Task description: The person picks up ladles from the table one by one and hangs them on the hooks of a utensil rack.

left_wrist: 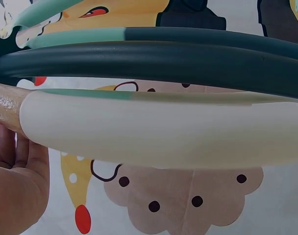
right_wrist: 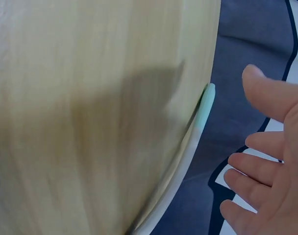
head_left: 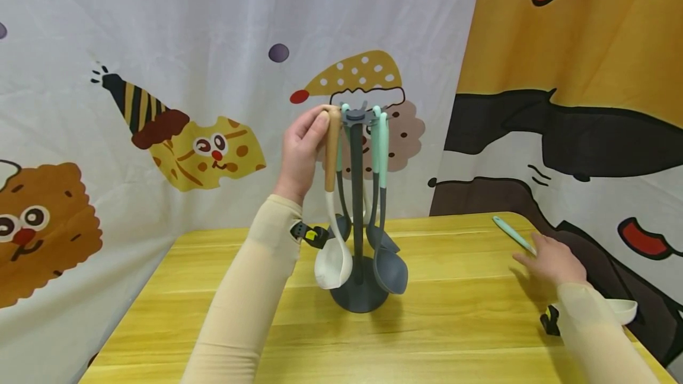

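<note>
A dark grey utensil stand [head_left: 357, 194] rises from a round base, with several utensils hanging around its top. My left hand [head_left: 304, 147] pinches the top of a white ladle [head_left: 333, 262] by its wooden handle, beside the stand's hooks. In the left wrist view the ladle's pale shaft [left_wrist: 149, 129] crosses the picture. At the right, my right hand [head_left: 555, 259] is held with fingers extended over a mint-handled utensil [head_left: 512, 233] lying on the table. The right wrist view shows this utensil's white part [right_wrist: 173, 181] apart from the fingers; its white rounded end is partly behind the sleeve.
Mint-handled utensils with dark grey heads, such as a ladle [head_left: 392, 271], hang on the stand's right side. The wooden table [head_left: 453, 325] has its right edge close to the lying utensil. A cartoon-printed cloth [head_left: 224, 28] hangs behind.
</note>
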Demonstrator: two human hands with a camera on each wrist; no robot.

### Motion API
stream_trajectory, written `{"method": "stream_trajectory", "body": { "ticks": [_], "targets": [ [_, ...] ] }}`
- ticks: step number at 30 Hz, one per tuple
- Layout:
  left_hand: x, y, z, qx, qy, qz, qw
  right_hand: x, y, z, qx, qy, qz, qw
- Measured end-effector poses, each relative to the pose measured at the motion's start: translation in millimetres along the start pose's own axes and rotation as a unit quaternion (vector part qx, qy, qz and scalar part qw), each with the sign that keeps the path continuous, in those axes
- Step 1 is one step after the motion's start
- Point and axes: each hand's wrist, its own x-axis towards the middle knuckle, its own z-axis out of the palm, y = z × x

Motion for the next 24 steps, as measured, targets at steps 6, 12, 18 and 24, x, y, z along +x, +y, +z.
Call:
{"method": "stream_trajectory", "body": {
  "ticks": [6, 12, 18, 24],
  "targets": [
    [-0.4, 1.2, -0.2, -0.001, 0.000, 0.000, 1.0000, -0.6, 4.6, 0.7, 0.004, 0.008, 0.017, 0.9998],
    [-0.5, 1.4, -0.5, 0.000, -0.002, 0.002, 1.0000, 1.5, 6.6, -0.2, -0.004, 0.002, 0.030, 0.9995],
    [-0.4, 1.4, -0.1, -0.003, -0.003, 0.001, 1.0000, 1.8, 11.2, -1.0, -0.005, -0.009, 0.065, 0.9979],
    [-0.1, 0.8, -0.1, -0.003, -0.004, -0.002, 1.0000, 1.1, 14.4, -1.8, 0.003, -0.022, 0.094, 0.9953]
  ]
}}
